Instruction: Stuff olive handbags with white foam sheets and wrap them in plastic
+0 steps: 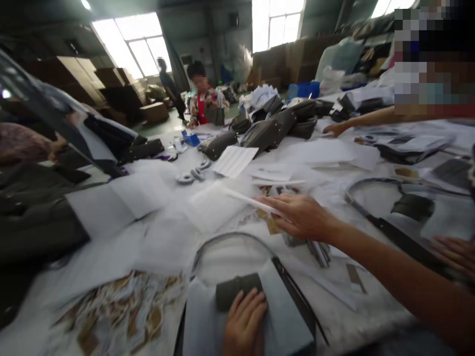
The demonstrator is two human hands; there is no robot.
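Observation:
My left hand (245, 321) lies flat, fingers stretched, on a small dark grey-green piece (233, 291) over a bag panel (285, 316). This panel has a pale grey-blue face, a dark edge strip and a curved handle (237, 236) at its far end. Farther forward, my right hand (300, 215) is closed on a thin white sheet (247, 199), seen nearly edge-on between thumb and fingers. Under and beyond the right hand are white sheets and brown scraps. Motion blurs the sheet's outline.
Scraps (126, 309) lie at left front. Dark bags (261, 131) and tape rolls (184, 178) stand farther back. At right, a co-worker's hand (454, 252) lies by another handled panel (404, 207); another person's hand (336, 129) reaches in. A person's dark sleeve (37, 222) borders the left.

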